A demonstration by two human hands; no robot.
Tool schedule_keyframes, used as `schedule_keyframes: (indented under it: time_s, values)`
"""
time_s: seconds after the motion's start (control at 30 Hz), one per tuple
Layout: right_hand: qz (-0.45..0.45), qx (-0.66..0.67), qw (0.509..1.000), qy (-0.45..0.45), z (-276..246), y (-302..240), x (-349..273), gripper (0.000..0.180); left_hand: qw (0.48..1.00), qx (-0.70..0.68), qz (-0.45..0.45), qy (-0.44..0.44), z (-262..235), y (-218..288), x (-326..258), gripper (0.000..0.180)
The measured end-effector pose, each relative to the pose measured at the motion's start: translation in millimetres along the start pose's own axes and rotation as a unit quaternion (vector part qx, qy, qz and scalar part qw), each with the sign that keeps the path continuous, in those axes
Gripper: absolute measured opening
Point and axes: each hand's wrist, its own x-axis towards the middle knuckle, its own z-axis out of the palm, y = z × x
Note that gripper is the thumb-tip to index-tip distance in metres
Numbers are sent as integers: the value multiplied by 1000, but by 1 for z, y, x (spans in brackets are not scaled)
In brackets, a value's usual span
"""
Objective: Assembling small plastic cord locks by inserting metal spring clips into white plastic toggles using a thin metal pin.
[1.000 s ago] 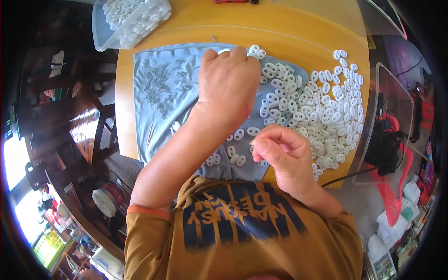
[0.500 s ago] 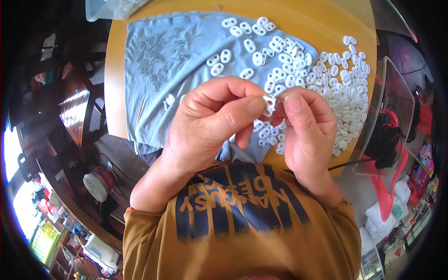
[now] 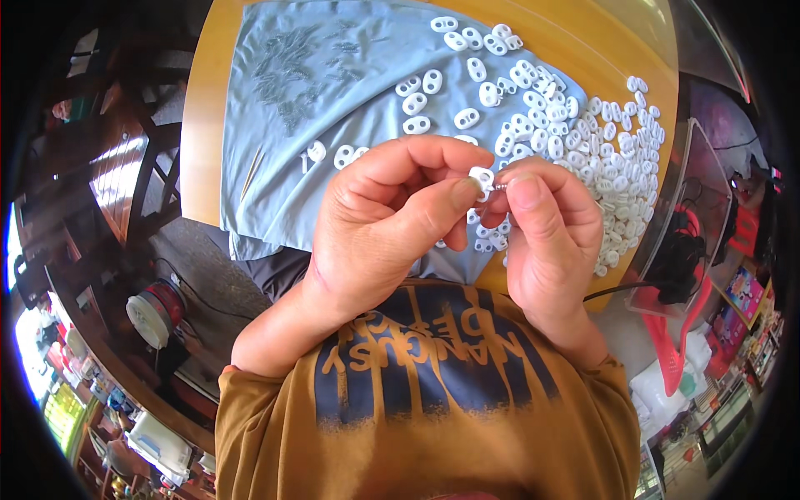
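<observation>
Head view, left hand (image 3: 375,221) pinching white piece (image 3: 481,177), right hand (image 3: 552,229) gripping mostly hidden part (image 3: 501,187) — perhaps a spring

Two hands counted: left hand (image 3: 362,229) and right hand (image 3: 550,221). One white two-holed piece (image 3: 482,177) held in left; one small metal piece (image 3: 501,187) held in right. One table (image 3: 200,150) seen, covered in part by one blue-grey cloth (image 3: 287,200). Loose white pieces (image 3: 472,38) counted on cloth: six grouped near far edge, four clustered farther left, two lying beside left hand. Heap of white pieces (image 3: 612,187) too crowded to be counted; dark slivers (image 3: 287,75) likewise. Thin sticks (image 3: 251,175): one or two, not told apart.
</observation>
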Motion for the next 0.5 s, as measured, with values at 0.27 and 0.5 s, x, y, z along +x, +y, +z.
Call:
schedule_keyframes:
  time_s: [0.27, 0.5]
  values:
    - [-22, -12, 1000, -11, 0, 3, 0, 12, 1000, -5, 21, 13, 0, -4, -2, 18]
    - [-40, -34, 998, -16, -2, 5, -1, 10, 1000, -2, 21, 16, 1, -7, -3, 17]
